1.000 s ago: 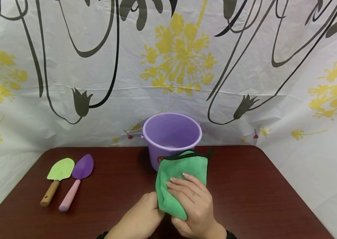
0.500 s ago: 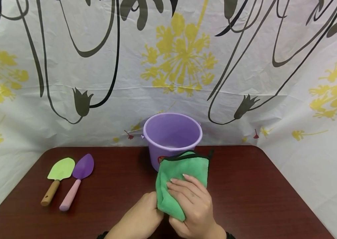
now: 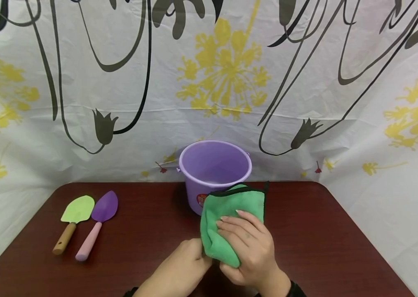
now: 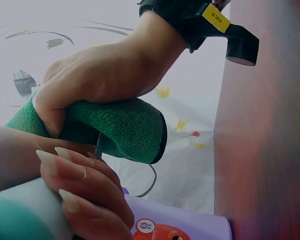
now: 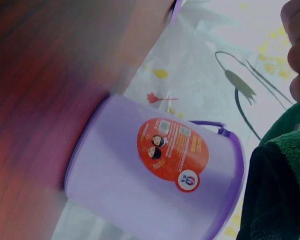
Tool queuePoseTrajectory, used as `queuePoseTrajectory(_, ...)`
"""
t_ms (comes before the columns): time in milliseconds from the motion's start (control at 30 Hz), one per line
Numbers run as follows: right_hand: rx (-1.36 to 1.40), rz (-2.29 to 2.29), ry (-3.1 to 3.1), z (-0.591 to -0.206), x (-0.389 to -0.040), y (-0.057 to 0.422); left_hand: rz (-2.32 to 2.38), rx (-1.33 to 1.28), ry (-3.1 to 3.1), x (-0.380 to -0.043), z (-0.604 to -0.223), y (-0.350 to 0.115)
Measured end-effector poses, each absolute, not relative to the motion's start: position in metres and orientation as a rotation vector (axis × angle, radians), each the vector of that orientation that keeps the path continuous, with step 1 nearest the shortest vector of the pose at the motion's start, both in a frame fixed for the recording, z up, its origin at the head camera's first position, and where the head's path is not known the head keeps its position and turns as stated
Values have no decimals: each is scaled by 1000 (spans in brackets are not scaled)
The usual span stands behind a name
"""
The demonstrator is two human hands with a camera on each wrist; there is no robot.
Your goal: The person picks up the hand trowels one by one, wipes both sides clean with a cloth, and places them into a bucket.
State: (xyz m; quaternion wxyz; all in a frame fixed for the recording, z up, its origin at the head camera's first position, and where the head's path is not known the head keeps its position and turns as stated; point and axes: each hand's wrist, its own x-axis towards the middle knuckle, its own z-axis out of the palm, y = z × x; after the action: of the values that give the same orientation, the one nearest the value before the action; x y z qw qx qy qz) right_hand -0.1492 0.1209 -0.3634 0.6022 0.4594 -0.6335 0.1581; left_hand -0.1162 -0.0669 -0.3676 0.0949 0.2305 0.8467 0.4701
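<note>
Cloth [image 3: 231, 206] sits bunched between both my hands, just in front of the purple bucket [image 3: 214, 165], held off the worktop [image 3: 324, 231] so it stays gathered. My right hand [image 3: 250, 247] curls round its top; my left hand [image 3: 183, 268] pinches its lower edge in a closed grip.
</note>
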Motion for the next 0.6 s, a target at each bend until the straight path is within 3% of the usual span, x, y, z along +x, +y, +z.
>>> queuePoseTrajectory(600, 978, 456, -1466, -356, -159, 142, 1387, 660, 2482, -117, -367, -58)
